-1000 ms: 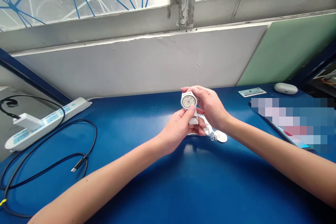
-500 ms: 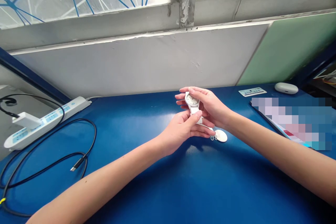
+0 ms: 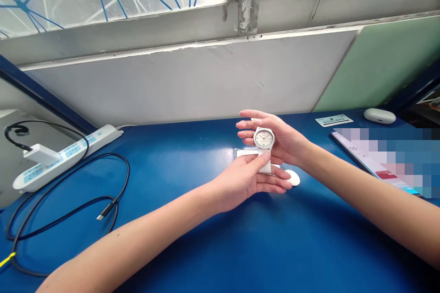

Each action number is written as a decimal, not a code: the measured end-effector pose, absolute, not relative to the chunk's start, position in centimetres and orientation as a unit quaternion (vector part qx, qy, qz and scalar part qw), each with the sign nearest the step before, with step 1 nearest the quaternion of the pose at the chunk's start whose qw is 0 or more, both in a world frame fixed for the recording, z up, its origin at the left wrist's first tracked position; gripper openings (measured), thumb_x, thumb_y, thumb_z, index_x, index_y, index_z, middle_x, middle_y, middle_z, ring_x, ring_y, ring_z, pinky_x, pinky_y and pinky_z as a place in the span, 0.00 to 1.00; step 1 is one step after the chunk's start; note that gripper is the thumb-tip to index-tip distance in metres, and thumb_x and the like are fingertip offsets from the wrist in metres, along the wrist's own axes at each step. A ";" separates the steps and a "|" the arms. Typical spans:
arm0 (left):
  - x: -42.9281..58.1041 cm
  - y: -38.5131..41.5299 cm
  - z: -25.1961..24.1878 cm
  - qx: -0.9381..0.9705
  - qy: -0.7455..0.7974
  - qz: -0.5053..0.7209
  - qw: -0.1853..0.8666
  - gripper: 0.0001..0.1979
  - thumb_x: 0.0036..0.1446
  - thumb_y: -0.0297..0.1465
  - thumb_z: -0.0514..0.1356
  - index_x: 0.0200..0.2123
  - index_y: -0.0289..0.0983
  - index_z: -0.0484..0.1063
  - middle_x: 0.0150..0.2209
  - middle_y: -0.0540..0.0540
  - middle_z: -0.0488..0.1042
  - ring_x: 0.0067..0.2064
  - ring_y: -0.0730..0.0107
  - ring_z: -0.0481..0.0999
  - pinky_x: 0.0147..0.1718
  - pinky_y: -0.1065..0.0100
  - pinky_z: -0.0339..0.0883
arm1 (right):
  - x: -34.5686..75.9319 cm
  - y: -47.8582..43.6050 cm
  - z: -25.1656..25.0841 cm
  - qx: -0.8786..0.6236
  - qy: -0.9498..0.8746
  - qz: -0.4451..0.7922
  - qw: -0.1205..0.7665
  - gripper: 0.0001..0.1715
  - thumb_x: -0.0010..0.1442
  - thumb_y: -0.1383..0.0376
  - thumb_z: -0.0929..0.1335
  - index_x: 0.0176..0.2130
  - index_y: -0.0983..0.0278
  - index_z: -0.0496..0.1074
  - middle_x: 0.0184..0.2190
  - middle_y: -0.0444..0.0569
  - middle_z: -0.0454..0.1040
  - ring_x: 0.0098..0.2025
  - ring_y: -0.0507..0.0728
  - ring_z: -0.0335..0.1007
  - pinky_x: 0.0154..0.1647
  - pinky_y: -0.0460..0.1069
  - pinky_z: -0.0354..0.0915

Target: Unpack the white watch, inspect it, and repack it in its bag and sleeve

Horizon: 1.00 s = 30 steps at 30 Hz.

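A white wristwatch with a round pale dial faces me, held up over the table. My left hand pinches its white strap under the thumb, with the other fingers stretched out below. Behind the watch, my right hand has its fingers spread toward the left and its thumb lifted off the dial. Whether the right palm touches the watch I cannot tell. On the table beyond the left fingertips lies a white round disc, partly covered. A flat whitish thing is mostly hidden behind the hands.
At the left, a white power strip carries a plugged-in charger, and a black cable loops over the blue table. A card, a white oval case and a partly blurred screen device lie at the right.
The watch has shifted right and slightly down, its dial now turned more squarely toward me. My right thumb has come off the watch face. The whole view has drifted a little.
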State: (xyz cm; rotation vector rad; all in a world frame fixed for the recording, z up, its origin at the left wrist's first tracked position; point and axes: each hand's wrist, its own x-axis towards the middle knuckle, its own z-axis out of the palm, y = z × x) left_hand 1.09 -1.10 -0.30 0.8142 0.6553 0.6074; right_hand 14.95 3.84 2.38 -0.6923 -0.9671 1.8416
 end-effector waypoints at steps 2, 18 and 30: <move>1.1 -1.2 -0.1 0.381 0.304 0.283 0.826 0.16 0.66 0.40 0.61 0.41 0.30 0.75 0.39 0.38 0.81 0.37 0.66 0.82 0.45 0.62 0.74 | 15.0 3.9 2.5 -0.277 -0.382 0.755 0.455 0.11 0.60 0.69 0.67 0.42 0.62 0.78 0.36 0.49 0.83 0.35 0.53 0.80 0.37 0.46 0.75; 0.9 -1.0 -0.4 0.393 0.336 0.265 0.814 0.13 0.65 0.35 0.64 0.43 0.29 0.78 0.44 0.32 0.81 0.44 0.58 0.84 0.49 0.60 0.75 | 15.8 4.1 3.1 -0.237 -0.347 0.806 0.417 0.28 0.67 0.52 0.59 0.46 0.68 0.77 0.40 0.56 0.83 0.40 0.60 0.80 0.41 0.53 0.75; 0.5 -1.1 -0.5 0.388 0.293 0.249 0.837 0.17 0.62 0.38 0.66 0.45 0.30 0.77 0.46 0.31 0.81 0.45 0.57 0.83 0.49 0.60 0.73 | 16.2 4.2 3.1 -0.197 -0.397 0.804 0.397 0.29 0.67 0.50 0.59 0.48 0.67 0.77 0.44 0.57 0.82 0.44 0.60 0.80 0.49 0.53 0.72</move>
